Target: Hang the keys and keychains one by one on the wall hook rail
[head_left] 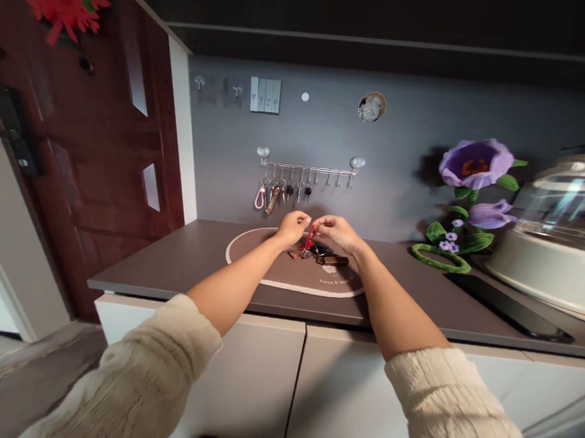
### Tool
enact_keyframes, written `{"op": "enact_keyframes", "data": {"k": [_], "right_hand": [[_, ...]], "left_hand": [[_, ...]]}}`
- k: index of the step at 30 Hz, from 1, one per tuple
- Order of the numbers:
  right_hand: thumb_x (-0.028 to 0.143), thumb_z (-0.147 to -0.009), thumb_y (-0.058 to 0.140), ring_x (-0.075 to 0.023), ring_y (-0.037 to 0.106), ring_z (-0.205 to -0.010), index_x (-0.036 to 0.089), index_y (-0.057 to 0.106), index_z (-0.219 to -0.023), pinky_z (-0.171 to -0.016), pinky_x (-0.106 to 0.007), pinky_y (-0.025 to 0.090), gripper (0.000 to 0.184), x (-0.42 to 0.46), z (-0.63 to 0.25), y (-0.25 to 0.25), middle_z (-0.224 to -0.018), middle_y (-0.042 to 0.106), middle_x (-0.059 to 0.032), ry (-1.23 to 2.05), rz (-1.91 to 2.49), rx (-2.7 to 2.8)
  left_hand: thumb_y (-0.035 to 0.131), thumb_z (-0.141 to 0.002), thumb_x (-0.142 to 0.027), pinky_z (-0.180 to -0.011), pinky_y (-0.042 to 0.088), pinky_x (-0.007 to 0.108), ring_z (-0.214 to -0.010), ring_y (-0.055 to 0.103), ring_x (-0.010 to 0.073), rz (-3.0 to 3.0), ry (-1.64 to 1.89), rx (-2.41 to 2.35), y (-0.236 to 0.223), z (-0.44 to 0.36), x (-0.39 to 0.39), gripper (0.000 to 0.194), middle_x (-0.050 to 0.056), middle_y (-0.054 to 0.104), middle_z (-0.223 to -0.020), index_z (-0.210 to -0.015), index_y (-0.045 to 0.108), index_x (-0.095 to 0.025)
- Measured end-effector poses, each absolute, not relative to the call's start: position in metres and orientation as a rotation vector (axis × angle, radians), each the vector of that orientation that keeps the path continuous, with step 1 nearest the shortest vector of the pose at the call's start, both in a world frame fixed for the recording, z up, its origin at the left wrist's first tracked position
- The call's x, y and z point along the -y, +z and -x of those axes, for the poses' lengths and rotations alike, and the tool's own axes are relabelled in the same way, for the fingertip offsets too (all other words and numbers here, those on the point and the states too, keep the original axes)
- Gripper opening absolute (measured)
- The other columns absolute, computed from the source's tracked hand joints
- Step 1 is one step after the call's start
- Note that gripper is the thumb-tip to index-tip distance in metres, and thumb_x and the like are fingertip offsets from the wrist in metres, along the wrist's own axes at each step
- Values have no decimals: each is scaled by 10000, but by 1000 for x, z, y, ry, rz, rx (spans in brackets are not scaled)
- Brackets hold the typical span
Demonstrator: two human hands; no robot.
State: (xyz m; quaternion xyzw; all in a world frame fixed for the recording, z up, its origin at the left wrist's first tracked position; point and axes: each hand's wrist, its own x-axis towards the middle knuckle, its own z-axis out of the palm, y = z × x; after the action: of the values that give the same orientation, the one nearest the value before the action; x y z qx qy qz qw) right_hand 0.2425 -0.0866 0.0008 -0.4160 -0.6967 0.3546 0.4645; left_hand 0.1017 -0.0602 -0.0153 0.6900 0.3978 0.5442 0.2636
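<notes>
My right hand [340, 233] is closed in a pinch on a red strap [310, 236], which hangs above the mat with a small metal fitting at its lower end. Just to its left, my left hand [292, 228] has thumb and forefinger pressed together near the top of the strap; whatever it may hold is hidden. Beneath both hands, a pile of keys [320, 250] with a brown key holder [332, 260] lies on a brown oval mat [279, 271] with a pale rim.
On the wall, a hook rail [308, 169] carries several hanging keys, a pink carabiner [260, 198] among them; its right hooks are bare. Purple artificial flowers [476, 166], a black phone-like slab [511, 308] and a clear-lidded white appliance [554, 264] stand right. A dark red door [90, 165] is left.
</notes>
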Motion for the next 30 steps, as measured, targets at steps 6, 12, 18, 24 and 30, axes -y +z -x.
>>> {"op": "enact_keyframes", "data": {"k": [6, 12, 18, 24, 30], "right_hand": [[144, -641, 606, -74, 543, -606, 130, 608, -731, -657, -218, 445, 92, 83, -241, 1, -665, 623, -1, 852, 925, 1662], [159, -599, 664, -67, 530, -558, 148, 561, -779, -592, -215, 436, 208, 77, -243, 1, -658, 621, 2, 867, 862, 1543], [156, -606, 665, -66, 535, -587, 157, 573, -779, -610, -222, 450, 196, 80, -242, 0, -699, 614, 5, 950, 848, 1487], [204, -621, 685, -62, 531, -622, 163, 602, -788, -640, -223, 455, 191, 81, -237, -3, -731, 607, 10, 1027, 820, 1495], [282, -610, 723, -66, 553, -680, 178, 640, -810, -688, -217, 456, 240, 80, -236, -6, -790, 615, 7, 1113, 837, 1472]], "left_hand": [[513, -780, -237, -732, 426, 257, -749, 581, 135, -1942, 1446, -949, -17, -96, 64, 161, 52, 662, -802, -782, 624, -120], [593, -699, -172, -687, 419, 249, -665, 552, 113, -1958, 1326, -909, -15, -92, 63, 99, 23, 641, -721, -776, 620, -116], [567, -708, -168, -677, 407, 246, -643, 525, 102, -1925, 1376, -882, -10, -89, 66, 68, 6, 614, -694, -738, 606, -122], [572, -714, -216, -716, 409, 255, -691, 542, 112, -1858, 1426, -787, -7, -87, 64, 114, 24, 626, -740, -767, 608, -122], [577, -710, -225, -752, 413, 264, -734, 556, 122, -1820, 1507, -739, -4, -85, 63, 116, 31, 645, -775, -764, 619, -132]]}}
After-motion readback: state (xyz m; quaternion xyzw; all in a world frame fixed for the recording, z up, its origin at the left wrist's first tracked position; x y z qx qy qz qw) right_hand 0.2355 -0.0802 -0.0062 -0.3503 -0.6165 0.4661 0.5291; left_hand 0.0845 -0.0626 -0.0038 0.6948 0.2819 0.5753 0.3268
